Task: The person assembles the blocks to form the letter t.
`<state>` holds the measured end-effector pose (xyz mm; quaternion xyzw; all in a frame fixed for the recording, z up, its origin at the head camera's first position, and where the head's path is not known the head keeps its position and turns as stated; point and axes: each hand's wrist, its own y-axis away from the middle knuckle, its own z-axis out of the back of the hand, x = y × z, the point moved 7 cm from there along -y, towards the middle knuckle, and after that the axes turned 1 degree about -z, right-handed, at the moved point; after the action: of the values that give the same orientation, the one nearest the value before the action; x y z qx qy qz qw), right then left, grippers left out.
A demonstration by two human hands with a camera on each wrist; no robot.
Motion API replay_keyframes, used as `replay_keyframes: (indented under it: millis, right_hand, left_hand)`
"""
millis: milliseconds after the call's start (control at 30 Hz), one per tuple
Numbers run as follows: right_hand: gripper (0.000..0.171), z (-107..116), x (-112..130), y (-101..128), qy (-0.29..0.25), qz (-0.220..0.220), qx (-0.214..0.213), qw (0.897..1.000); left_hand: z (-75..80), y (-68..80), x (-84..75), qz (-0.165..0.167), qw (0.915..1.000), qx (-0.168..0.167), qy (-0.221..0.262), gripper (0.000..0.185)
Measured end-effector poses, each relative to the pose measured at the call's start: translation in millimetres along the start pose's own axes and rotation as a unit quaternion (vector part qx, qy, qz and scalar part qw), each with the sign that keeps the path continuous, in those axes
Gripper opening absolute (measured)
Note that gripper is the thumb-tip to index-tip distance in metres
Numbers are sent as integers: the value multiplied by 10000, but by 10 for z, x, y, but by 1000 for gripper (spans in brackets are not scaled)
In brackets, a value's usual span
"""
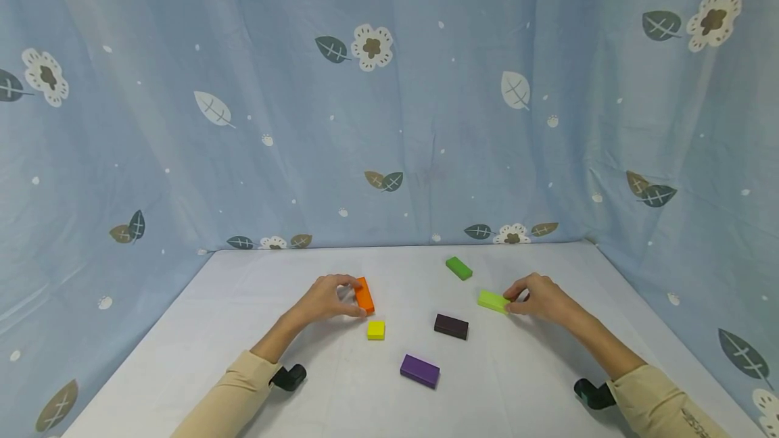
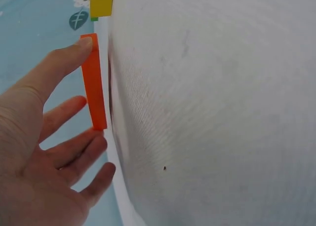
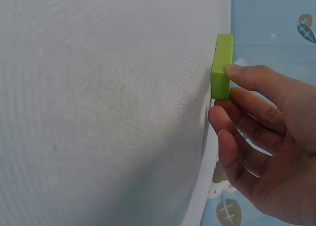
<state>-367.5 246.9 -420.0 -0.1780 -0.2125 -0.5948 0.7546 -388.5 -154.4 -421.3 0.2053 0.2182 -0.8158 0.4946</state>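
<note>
The orange block (image 1: 365,296) is pinched end to end by the left hand (image 1: 333,298), with the thumb at the near end. One end of the lime green block (image 1: 491,301) is pinched by the thumb and fingers of the right hand (image 1: 538,297). Both blocks are held over the white table (image 1: 341,404); whether they are lifted cannot be told. A yellow block (image 1: 376,330) is seen just beside the orange block's near end, so little room is left there. A wide gap is left between the hands, with a black block (image 1: 451,326) set in it. A purple block (image 1: 420,371) is placed closer to the person. The back edge, met by a blue curtain (image 1: 426,120), is neared by a darker green block (image 1: 459,268). Both side edges are kept well apart from the blocks.
</note>
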Motion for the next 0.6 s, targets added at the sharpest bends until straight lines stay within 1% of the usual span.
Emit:
replay_keyframes:
  millis: [200, 300, 433, 600]
  right_hand:
    - [24, 5, 5, 1, -17, 11, -9, 10000]
    - [24, 5, 5, 2, -24, 25, -7, 10000]
    - [23, 1, 0, 2, -33, 20, 8, 10000]
    - [23, 0, -11, 2, -59, -21, 13, 10000]
  left_hand:
    - [3, -34, -11, -168, 9998, 21, 113, 58]
    - [3, -47, -21, -167, 9998, 39, 121, 57]
    - [-26, -70, -30, -163, 9996, 158, 148, 56]
    - [-71, -115, -52, -362, 9989, 269, 97, 56]
